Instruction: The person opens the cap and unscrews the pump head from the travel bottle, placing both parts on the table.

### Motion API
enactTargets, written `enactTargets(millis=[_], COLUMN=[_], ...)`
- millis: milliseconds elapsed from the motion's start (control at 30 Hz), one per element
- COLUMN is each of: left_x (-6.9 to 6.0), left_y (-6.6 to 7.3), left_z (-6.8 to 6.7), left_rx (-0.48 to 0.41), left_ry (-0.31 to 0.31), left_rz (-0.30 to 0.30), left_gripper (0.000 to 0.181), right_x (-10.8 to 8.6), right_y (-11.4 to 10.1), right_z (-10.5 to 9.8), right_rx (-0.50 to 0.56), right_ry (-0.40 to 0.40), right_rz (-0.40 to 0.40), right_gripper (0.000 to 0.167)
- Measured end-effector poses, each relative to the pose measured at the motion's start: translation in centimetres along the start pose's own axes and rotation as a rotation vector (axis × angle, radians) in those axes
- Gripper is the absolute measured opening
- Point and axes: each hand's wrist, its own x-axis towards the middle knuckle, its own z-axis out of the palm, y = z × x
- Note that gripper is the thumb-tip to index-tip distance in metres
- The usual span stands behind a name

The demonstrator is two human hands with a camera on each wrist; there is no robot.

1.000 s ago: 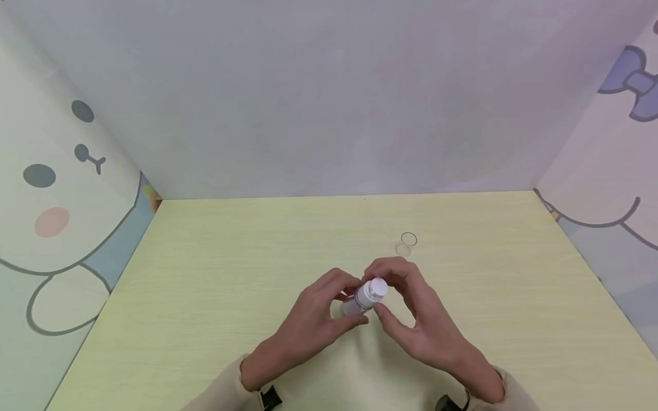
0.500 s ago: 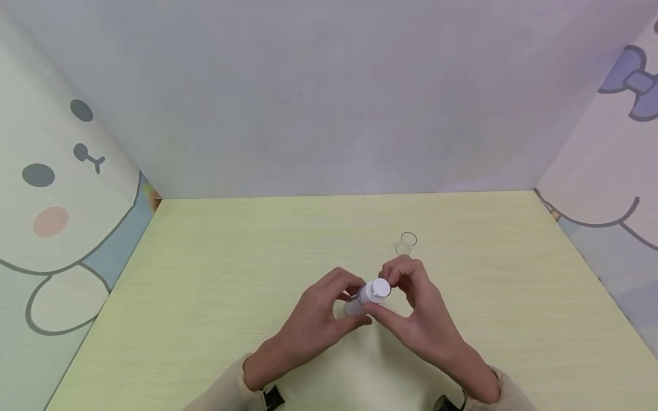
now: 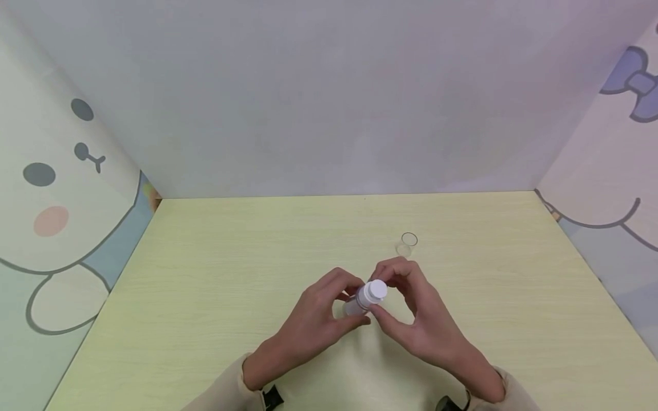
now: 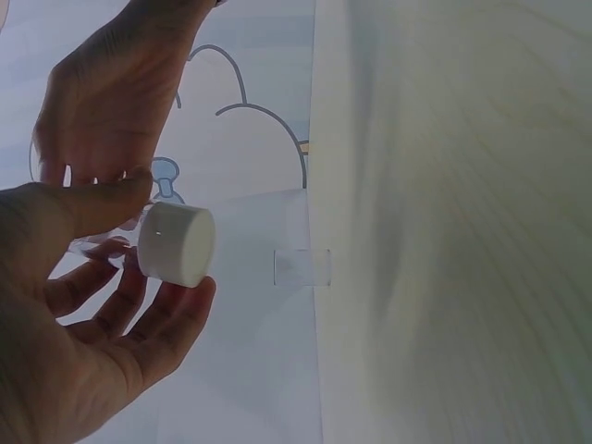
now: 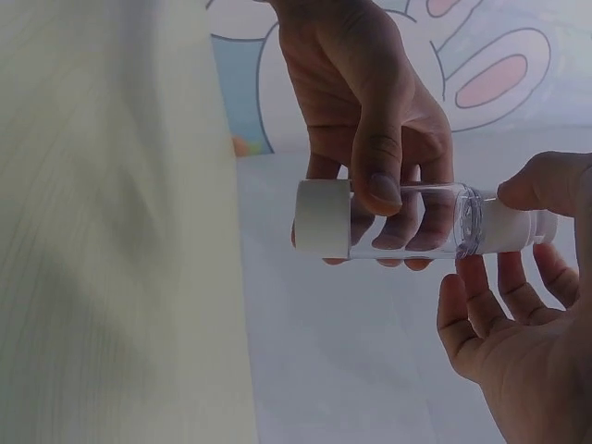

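Evidently steadied from below, a small clear plastic cylindrical bottle with a white base [image 5: 430, 222] sits between the fingers and thumb of the left grip [image 3: 321, 311], lifted off the pale yellow wood-look surface [image 3: 231, 268] beneath it. The bottle stands roughly upright, base downward, which presumably keeps its white round plastic top [image 3: 378, 289] free for the other side. There, the right grip [image 3: 416, 311] pinches the white part at the upper end, thumb on the near side and fingers on the far side, a hold that would suit turning or pulling while the left one resists. Just beyond the right grip, a short transparent open-rimmed cylinder [image 3: 403, 249] rests on the surface; that spot seems to leave it out of the way yet within reach.
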Motion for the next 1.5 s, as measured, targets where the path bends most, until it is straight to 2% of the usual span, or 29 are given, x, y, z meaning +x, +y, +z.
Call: enactTargets(millis=[267, 467, 667, 867, 1233, 1367, 1500], left_x=[-0.06, -0.11, -0.14, -0.15, -0.06, -0.11, -0.08], left_y=[-0.1, -0.25, -0.24, -0.32, -0.28, -0.3, -0.26], left_z=[-0.04, 0.08, 0.2, 0.28, 0.03, 0.01, 0.02], left_rx=[-0.009, -0.02, -0.019, -0.012, 0.006, 0.011, 0.01], left_ry=[-0.009, -0.024, -0.026, -0.027, -0.032, -0.034, -0.029], left_rz=[-0.02, -0.034, -0.033, -0.028, -0.028, -0.032, -0.031], left_gripper=[0.045, 0.04, 0.04, 0.042, 0.045, 0.047, 0.046], right_x=[-0.1, -0.34, -0.39, -0.32, -0.23, -0.27, -0.3], right_y=[-0.13, 0.04, 0.24, 0.16, 0.07, -0.05, -0.22], right_z=[-0.12, -0.07, 0.24, 0.2, -0.13, -0.24, -0.39], right_rx=[-0.005, -0.02, 0.006, 0.017, 0.05, 0.045, -0.004], right_ry=[-0.044, 0.019, 0.063, 0.045, -0.049, -0.079, -0.054], right_rz=[0.017, 0.08, 0.113, 0.098, 0.036, 0.036, 0.05], right_gripper=[0.058, 0.07, 0.059, 0.051, 0.051, 0.052, 0.059])
